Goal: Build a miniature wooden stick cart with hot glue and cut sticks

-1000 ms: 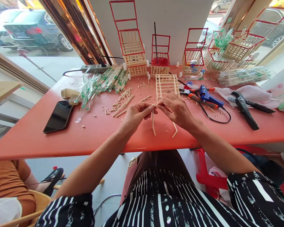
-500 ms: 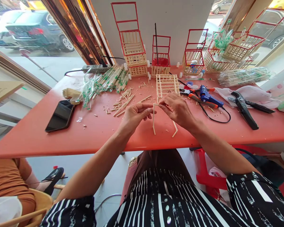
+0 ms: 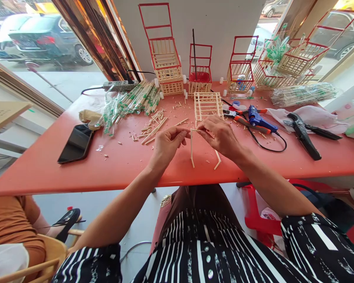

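Head view. Both hands work above the near middle of a red table point(image 3: 47, 165). The left hand point(image 3: 168, 143) has its fingertips gathered and pressed together at the upper left corner of a small stick frame point(image 3: 191, 151). The right hand point(image 3: 221, 135) pinches the frame's short top bar between thumb and forefinger. The frame is made of thin wooden sticks. Its two legs hang down toward the near table edge, the left one nearly upright and the right one slanting outward from under the right hand.

Just beyond the hands a ladder-like stick panel point(image 3: 208, 107) lies flat. To its left are loose stick offcuts point(image 3: 153, 129) and a heap of wrapped chopsticks point(image 3: 129, 103); a black phone point(image 3: 76, 143) lies farther left, well apart from the hands. To the right of the panel lie red-handled pliers point(image 3: 238, 118) and a blue glue gun point(image 3: 261, 122) with its black cord. Beyond them a black tool point(image 3: 303, 137) lies partly on a white cloth point(image 3: 312, 114). Miniature carts point(image 3: 165, 63) with red frames stand in a row along the far edge. An orange-clad person point(image 3: 8, 224) sits at lower left.
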Demonstrator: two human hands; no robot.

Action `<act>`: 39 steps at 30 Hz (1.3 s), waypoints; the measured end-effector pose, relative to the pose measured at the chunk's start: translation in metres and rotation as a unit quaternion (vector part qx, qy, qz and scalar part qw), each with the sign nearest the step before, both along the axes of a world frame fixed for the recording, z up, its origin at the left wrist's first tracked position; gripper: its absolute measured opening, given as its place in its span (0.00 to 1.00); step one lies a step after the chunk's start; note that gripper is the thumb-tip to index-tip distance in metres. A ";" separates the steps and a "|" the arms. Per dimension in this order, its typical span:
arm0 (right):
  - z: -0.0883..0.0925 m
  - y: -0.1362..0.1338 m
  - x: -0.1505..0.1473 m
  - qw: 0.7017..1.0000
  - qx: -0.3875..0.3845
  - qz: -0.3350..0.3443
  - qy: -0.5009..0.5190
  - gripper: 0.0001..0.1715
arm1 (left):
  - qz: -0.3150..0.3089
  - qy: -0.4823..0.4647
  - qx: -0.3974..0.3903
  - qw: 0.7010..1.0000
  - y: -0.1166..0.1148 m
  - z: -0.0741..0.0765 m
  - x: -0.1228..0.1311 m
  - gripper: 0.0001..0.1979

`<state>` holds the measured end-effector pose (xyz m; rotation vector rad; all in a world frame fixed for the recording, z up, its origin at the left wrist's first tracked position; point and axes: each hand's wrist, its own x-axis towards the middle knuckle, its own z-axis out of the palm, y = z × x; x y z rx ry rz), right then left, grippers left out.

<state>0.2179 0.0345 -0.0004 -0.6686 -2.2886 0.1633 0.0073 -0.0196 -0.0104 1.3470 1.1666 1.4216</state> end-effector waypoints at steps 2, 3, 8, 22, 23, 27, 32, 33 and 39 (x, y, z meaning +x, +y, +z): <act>0.000 0.000 0.000 1.000 -0.003 -0.001 0.001 0.10 | 0.028 -0.010 0.014 0.999 0.000 0.001 -0.001 0.11; 0.000 0.000 0.000 1.000 -0.003 -0.002 0.000 0.10 | 0.034 -0.019 0.014 0.999 0.000 0.001 -0.002 0.11; 0.002 -0.002 0.000 1.000 -0.022 -0.009 -0.003 0.10 | 0.023 -0.074 -0.020 0.997 0.000 0.004 -0.003 0.12; 0.002 0.000 0.001 1.000 -0.023 -0.012 0.010 0.10 | 0.062 -0.114 0.037 0.991 0.000 0.014 -0.008 0.15; 0.001 0.000 0.001 1.000 -0.024 -0.012 0.011 0.10 | 0.059 -0.111 0.035 0.991 -0.001 0.014 -0.008 0.16; 0.002 0.000 0.000 0.999 -0.028 -0.015 0.009 0.11 | 0.048 -0.115 0.030 0.992 0.000 0.013 -0.007 0.18; 0.002 -0.001 0.000 1.000 -0.025 -0.013 0.009 0.10 | 0.058 -0.088 0.055 0.993 0.001 0.014 -0.007 0.16; 0.002 -0.001 0.000 1.000 -0.026 -0.013 0.008 0.10 | 0.060 -0.081 0.060 0.993 0.001 0.014 -0.007 0.15; 0.002 -0.001 0.000 0.999 -0.034 -0.013 -0.002 0.10 | 0.066 -0.073 0.074 0.992 0.001 0.014 -0.007 0.14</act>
